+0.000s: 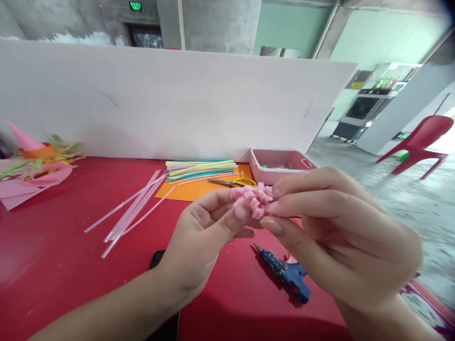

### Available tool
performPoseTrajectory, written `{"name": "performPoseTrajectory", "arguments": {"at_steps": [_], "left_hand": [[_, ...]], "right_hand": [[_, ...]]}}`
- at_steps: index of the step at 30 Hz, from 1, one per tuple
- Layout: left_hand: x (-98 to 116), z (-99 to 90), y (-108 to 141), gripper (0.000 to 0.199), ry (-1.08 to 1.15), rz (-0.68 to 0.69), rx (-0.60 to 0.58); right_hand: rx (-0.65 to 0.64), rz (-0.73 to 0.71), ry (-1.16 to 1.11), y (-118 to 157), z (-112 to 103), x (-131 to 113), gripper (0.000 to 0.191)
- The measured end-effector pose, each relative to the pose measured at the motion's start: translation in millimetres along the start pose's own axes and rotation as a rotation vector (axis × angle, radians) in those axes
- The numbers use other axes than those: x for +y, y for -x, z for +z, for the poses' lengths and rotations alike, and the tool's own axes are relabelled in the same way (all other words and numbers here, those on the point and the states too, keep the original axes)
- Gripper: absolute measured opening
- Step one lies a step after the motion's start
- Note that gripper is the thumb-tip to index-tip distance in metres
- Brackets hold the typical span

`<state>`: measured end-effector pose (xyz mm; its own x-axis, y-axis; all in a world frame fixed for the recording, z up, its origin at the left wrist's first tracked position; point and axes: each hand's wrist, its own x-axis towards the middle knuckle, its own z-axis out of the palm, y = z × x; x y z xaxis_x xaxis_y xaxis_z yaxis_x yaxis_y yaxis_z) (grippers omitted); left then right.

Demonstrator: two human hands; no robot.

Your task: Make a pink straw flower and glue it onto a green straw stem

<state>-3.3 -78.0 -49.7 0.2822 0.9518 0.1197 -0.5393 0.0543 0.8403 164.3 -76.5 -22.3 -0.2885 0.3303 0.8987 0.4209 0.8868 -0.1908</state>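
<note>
Head view: left hand (199, 237), right hand (337, 227) both pinch pink flower (253, 201) — roundish, no clear long axis.

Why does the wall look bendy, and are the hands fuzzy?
Head view: the wide lens bows the white board and stretches the edges. Head view: the right hand looks huge because it is close and a little soft, as is the pink paper flower. Head view: even light, with soft shadows under the left hand on the red table.

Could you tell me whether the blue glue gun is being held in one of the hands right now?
No, the blue glue gun lies on the red table, while the left hand and right hand both pinch a pink paper flower.
</note>
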Motion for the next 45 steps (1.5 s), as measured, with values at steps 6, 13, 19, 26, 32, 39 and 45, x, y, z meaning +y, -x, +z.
{"name": "performPoseTrajectory", "arguments": {"at_steps": [6,13,19,26,32,39,45], "left_hand": [[0.8,1.1,-3.4,0.011,0.093,-0.024,0.000],[-0.6,0.3,-4.8,0.012,0.166,-0.154,0.002],[-3.5,0.6,-2.9,0.013,0.222,-0.245,-0.017],[-1.6,1.9,-4.6,0.013,0.193,-0.239,0.007],[0.4,1.2,-2.9,0.013,0.166,-0.158,0.020],[-0.2,6.3,-1.7,0.001,0.178,-0.073,-0.002],[-0.4,5.6,-0.7,0.004,0.159,-0.043,-0.052]], "right_hand": [[0.015,-0.002,0.020,-1.8,3.1,-1.9,0.020],[-0.003,-0.048,0.113,0.1,2.4,-1.8,0.022],[-0.008,-0.004,0.173,2.6,2.9,-2.3,0.023],[-0.018,-0.038,0.154,2.4,3.4,-0.3,0.024],[0.004,-0.063,0.167,0.7,4.2,0.1,0.025],[0.036,-0.055,0.168,1.0,4.6,-2.9,0.025],[0.012,-0.039,0.099,-0.3,1.0,-5.6,0.019]]}}
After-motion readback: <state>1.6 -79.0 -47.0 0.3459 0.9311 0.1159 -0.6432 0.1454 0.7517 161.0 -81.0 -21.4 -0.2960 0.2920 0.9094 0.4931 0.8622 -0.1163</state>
